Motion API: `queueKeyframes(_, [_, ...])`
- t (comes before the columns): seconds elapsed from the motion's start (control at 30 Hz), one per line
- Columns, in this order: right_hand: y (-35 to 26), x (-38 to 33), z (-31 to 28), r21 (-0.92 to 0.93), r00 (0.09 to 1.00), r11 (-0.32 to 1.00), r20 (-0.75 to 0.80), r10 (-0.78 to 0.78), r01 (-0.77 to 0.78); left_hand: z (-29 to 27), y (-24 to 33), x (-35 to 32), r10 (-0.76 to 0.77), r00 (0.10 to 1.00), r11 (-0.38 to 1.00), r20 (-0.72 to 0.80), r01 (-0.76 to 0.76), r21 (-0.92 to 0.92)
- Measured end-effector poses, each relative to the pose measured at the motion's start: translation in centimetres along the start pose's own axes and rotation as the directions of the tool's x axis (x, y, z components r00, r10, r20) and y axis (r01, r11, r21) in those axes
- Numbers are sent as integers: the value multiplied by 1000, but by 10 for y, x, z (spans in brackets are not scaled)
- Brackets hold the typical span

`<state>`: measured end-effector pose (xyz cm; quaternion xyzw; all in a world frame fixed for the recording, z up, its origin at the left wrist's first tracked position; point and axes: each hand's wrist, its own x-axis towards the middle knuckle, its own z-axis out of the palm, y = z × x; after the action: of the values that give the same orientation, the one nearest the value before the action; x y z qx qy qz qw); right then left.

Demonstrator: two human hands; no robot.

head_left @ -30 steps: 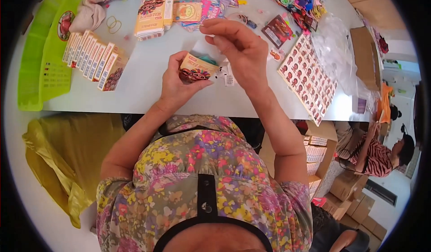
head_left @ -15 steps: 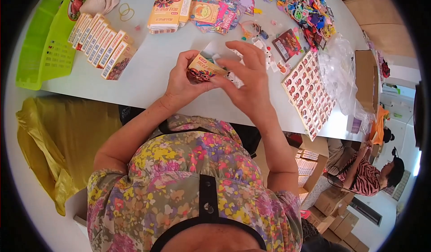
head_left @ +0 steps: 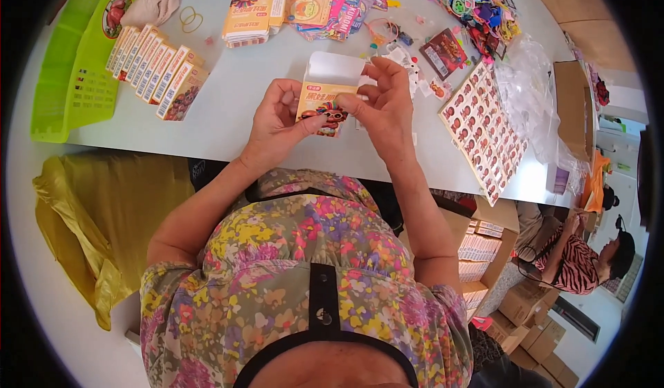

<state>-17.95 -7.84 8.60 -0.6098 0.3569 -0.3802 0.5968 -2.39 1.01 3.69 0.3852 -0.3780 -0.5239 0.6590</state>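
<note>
Flap-top carton (head_left: 319, 97) is grasped between fingers of left hand (head_left: 278, 122) and right hand (head_left: 384, 115), long axis pointing away from white table's (head_left: 232, 101) near edge.

Stacked cartons (head_left: 522, 301), a sticker sheet (head_left: 484, 128) and heaped trinkets (head_left: 470, 9) suggest a small packing workshop.

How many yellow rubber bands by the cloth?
2 yellow rubber bands, overlapping on the table between the crumpled cloth and the carton stack. Any under the cloth would be hidden.
</note>
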Motion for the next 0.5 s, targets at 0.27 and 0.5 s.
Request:
queueKeyframes(0.27, [14,-27,-4,78,993,991,60,103,-108,10,25,-25,36,997,956,-65,-15,295])
queueKeyframes(0.5, [28,-54,-3,14,999,1000,41,-6,5,0,21,-42,55,994,830,91,-96,550])
